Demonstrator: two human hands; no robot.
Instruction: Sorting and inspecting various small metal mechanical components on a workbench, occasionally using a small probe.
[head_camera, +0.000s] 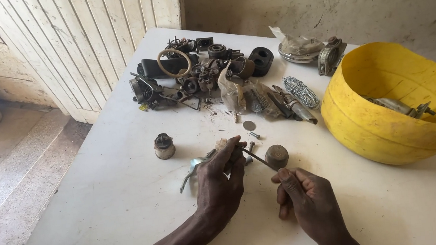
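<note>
My left hand (218, 181) rests on the white table (119, 201) and pinches a thin dark rod (256, 156) that runs toward a small brown cylindrical part (277, 155). My right hand (305, 199) lies just below that part, its index finger reaching up against the cylinder's base. Under my left hand a bent silver metal piece (193, 168) sticks out to the left. A few small bolts (252, 146) and a round washer (249, 125) lie just above my fingers. A small capped cylinder (164, 146) stands to the left.
A pile of dirty engine parts (197, 71), a tan ring (174, 63), plastic bags (250, 95) and a wire coil (301, 90) fills the far table. A yellow plastic bowl (367, 124) with metal pieces stands right. A pale door (82, 39) and tiled floor (13, 158) lie left.
</note>
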